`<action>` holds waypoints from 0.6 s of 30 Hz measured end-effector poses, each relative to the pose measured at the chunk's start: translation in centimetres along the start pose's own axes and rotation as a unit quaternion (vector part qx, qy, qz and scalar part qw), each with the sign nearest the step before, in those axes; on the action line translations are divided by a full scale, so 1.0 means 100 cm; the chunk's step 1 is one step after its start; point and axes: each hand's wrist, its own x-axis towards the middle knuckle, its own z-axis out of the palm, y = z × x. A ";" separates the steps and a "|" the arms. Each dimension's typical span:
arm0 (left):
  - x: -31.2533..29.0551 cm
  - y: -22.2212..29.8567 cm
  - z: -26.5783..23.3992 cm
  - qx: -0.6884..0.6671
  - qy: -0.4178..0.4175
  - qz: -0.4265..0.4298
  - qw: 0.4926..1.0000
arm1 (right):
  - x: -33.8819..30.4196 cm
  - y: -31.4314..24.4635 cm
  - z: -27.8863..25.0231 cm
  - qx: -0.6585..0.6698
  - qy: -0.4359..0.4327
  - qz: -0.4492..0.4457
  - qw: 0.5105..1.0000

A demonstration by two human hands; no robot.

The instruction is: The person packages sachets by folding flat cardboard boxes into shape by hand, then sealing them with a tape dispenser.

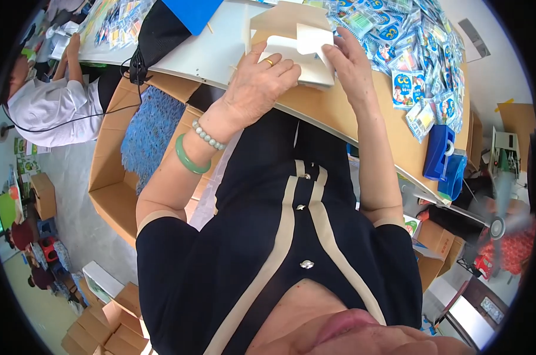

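Between my two hands, on the table, stands a small white carton (pixel 314 72) with its top flaps standing up. My left hand (pixel 257 86) grips its left side, fingers bent over the near edge. At the right, my right hand (pixel 352 66) pinches a flap corner of the same carton between thumb and fingers. The carton's floor and any contents are mostly hidden by the flaps and my left fingers. Just beyond my right hand, a heap of small blue-and-white packets (pixel 407 83) spreads over the table.
A blue tape dispenser (pixel 435 155) sits at the table's right edge. On the left lie a black cloth bag (pixel 168 36) and a blue board (pixel 192 13). Below the table edge, an open cardboard box (pixel 111 198) holds blue packets. Another person (pixel 55 115) works at far left.
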 end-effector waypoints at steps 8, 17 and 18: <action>-0.009 -0.017 -0.015 -0.177 0.225 -0.057 0.956 | 0.016 0.026 -0.005 -0.080 0.031 0.084 0.993; 0.025 -0.055 0.049 -0.482 0.069 -0.329 0.809 | 0.014 0.018 -0.009 0.136 0.038 -0.047 0.989; 0.018 -0.060 0.046 -0.513 0.079 -0.328 0.789 | 0.017 0.014 -0.007 0.153 -0.052 0.003 0.987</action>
